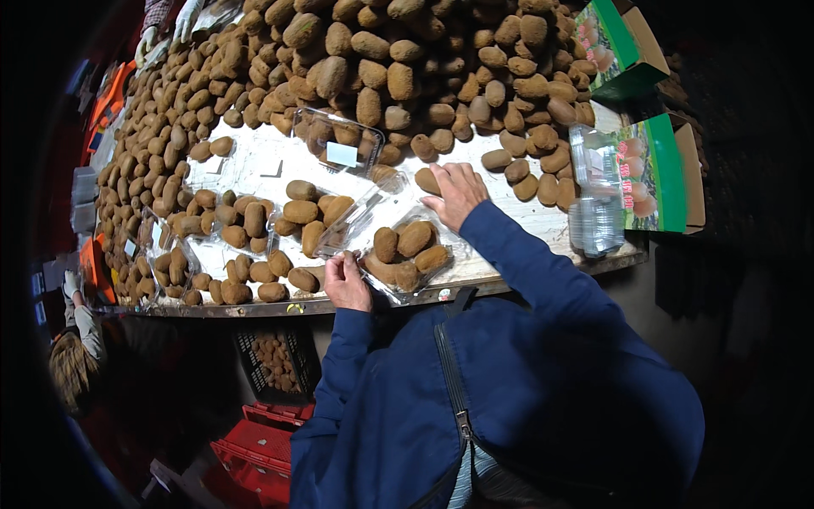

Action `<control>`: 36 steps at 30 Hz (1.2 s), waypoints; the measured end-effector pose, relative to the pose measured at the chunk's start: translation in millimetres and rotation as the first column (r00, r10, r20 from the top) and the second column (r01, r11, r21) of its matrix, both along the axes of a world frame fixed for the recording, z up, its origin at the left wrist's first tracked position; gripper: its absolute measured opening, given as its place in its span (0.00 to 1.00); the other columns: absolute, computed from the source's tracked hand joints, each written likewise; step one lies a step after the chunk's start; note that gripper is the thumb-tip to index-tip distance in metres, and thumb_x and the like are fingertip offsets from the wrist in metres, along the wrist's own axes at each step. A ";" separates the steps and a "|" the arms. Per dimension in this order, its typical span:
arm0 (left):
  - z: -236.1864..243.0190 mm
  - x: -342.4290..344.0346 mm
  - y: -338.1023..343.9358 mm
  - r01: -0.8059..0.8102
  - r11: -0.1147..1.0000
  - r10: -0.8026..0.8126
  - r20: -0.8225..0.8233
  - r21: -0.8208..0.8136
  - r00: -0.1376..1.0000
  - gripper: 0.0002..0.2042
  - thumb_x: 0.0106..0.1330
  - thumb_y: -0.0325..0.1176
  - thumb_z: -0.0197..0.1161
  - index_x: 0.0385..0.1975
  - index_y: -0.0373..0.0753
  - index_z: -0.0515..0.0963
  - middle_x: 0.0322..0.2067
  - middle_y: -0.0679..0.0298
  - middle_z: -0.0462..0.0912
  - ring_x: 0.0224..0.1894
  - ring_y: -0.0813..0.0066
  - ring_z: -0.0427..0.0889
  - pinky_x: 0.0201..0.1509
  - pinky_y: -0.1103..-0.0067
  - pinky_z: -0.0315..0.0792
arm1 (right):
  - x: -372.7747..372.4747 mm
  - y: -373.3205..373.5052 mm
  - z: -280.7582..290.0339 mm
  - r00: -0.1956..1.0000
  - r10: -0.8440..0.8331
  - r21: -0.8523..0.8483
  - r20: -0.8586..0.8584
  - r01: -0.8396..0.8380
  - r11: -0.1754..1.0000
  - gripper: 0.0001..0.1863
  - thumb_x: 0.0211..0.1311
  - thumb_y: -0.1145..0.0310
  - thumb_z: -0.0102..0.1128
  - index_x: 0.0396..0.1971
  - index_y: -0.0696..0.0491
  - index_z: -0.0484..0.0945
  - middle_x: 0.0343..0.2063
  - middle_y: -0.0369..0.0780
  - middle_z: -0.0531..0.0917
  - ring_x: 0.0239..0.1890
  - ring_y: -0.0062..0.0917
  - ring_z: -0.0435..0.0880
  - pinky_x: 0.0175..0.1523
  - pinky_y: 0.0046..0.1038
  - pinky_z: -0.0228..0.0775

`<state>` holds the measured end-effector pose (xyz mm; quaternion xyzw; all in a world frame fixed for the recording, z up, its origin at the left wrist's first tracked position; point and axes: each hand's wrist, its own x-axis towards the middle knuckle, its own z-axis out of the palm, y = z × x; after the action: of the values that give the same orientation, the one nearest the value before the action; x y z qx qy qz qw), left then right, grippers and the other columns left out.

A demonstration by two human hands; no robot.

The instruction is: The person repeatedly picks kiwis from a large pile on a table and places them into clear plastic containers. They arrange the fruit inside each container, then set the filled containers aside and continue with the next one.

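In front of me an open clear plastic clamshell box holds several brown kiwifruit. My left hand is closed, with thumb and fingertips pinching the left edge of this box near its raised lid. Beyond the box, my right hand curls thumb and fingers around a single kiwifruit on the white tabletop. Its fingertips are partly hidden behind the hand. A closed clamshell with a pale label sits against the pile farther back.
A large heap of kiwifruit covers the far side of the table. At right stand stacked clear boxes and green cartons. Below the table edge are a black crate and red crates. Gloved hands of other people show at left.
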<state>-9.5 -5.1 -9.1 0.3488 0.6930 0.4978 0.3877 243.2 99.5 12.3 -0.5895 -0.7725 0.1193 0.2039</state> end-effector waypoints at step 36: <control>-23.6 21.9 31.7 0.083 0.995 -0.078 0.089 -0.055 0.993 0.08 0.70 0.32 0.60 0.39 0.33 0.78 0.30 0.69 0.80 0.32 0.84 0.74 0.39 0.83 0.72 | 3.3 -33.9 64.3 0.925 0.308 0.226 -0.222 -0.259 0.939 0.36 0.40 0.56 0.82 0.52 0.48 0.78 0.39 0.42 0.77 0.32 0.25 0.82 0.32 0.25 0.82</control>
<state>12.3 26.7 -32.7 0.3432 0.6752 0.4757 0.4473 246.6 65.6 76.6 -0.4284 -0.8251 0.1472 0.3377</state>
